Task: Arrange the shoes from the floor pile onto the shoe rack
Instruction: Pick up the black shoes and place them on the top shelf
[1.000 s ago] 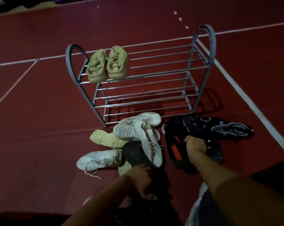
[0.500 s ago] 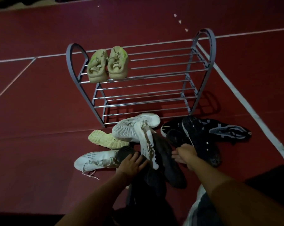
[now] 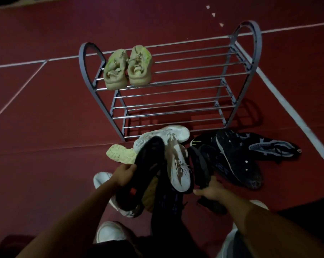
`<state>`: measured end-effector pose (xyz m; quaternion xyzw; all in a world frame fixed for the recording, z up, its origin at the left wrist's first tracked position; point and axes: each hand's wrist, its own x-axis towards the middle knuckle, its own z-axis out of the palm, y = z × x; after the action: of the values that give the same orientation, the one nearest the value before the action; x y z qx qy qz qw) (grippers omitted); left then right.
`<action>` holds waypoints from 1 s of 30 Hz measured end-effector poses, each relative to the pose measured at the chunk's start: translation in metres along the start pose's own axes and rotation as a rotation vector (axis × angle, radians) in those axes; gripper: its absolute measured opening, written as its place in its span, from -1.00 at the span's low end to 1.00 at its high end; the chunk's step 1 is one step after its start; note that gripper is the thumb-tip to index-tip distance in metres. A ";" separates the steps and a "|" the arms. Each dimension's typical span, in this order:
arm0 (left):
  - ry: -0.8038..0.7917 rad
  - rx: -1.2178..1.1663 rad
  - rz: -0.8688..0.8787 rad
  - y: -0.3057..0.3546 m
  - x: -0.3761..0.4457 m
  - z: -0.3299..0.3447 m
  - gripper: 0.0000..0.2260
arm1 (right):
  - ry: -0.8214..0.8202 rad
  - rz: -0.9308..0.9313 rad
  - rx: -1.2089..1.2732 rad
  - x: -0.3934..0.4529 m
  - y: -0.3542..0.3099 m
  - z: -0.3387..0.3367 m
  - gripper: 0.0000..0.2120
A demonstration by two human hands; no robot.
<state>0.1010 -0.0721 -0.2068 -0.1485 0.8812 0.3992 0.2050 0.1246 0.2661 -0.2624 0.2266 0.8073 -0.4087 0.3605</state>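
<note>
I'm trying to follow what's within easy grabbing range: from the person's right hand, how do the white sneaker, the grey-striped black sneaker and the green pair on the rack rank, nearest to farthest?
From the right hand:
1. White sneaker, just left of the hand, in the floor pile.
2. Grey-striped black sneaker, off to the right, on the floor.
3. Green pair, farthest, on the shoe rack's top shelf, left end.

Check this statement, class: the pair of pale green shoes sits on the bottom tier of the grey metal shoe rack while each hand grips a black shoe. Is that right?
One detail is wrong. The head view shows the pair of pale green shoes on the top tier of the grey metal shoe rack, not the bottom. The left hand and right hand do each grip a black shoe.
</note>
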 end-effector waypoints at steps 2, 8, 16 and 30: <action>0.016 -0.280 -0.160 -0.018 0.000 0.007 -0.72 | 0.153 -0.006 -0.211 0.004 0.007 0.007 -0.25; -0.018 -0.283 -0.168 -0.009 0.000 0.046 -0.71 | 0.268 -0.101 0.202 -0.002 -0.005 0.002 -0.95; 0.006 -0.463 -0.016 0.070 -0.008 0.086 -0.73 | 0.242 -0.106 0.960 -0.014 -0.048 -0.003 -0.88; -0.297 -0.556 -0.318 0.034 -0.009 0.080 -0.39 | -0.245 -0.030 0.381 -0.038 -0.069 0.035 -0.42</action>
<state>0.1133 0.0114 -0.2284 -0.2744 0.6654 0.6042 0.3420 0.1171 0.1957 -0.2133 0.2273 0.6689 -0.5836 0.4005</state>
